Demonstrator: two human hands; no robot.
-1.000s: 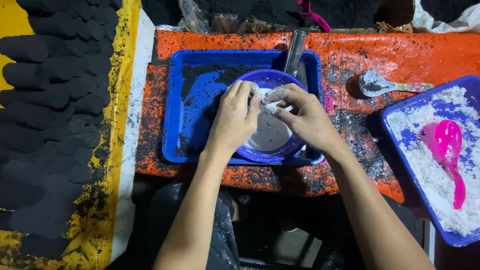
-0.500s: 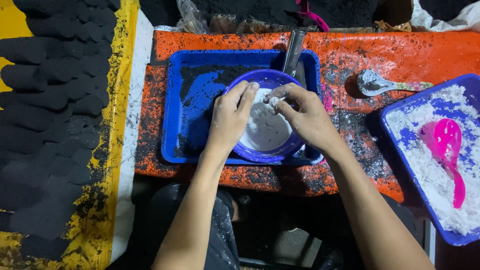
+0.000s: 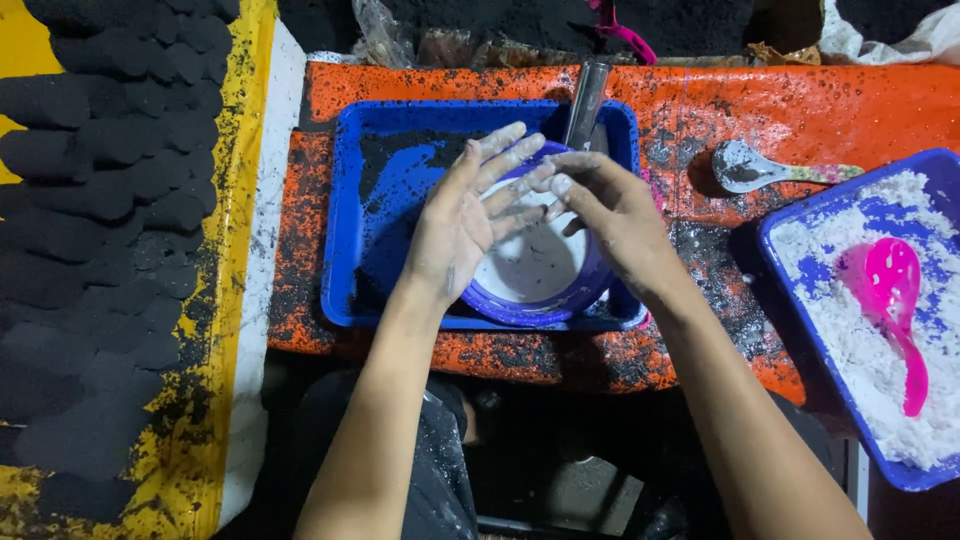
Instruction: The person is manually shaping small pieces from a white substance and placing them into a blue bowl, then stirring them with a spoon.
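My left hand [image 3: 455, 225] has opened flat — fingers spread, holding nothing. My right hand [image 3: 610, 215], at three o'clock, rubs its powdery fingertips above the purple bowl [image 3: 540, 290] — the lump's gone.

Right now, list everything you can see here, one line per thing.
bowl: one, purple-blue with white paste inside, in the middle tray.
middle tray: one, blue, dusted with black powder, on the orange board.
orange board: one, orange, speckled black, under the trays.
metal tube: one, grey, at the tray's far edge.
spoon: one, coated grey-white, on the board right of the tray.
right tray: one, blue, holding white powder, far right.
scoop: one, pink, lying in the white powder.
black lumps: many, black, in rows on the yellow sheet at left.
left hand: open, powder-smeared, over the bowl.
right hand: fingertips meeting the left hand's fingers.
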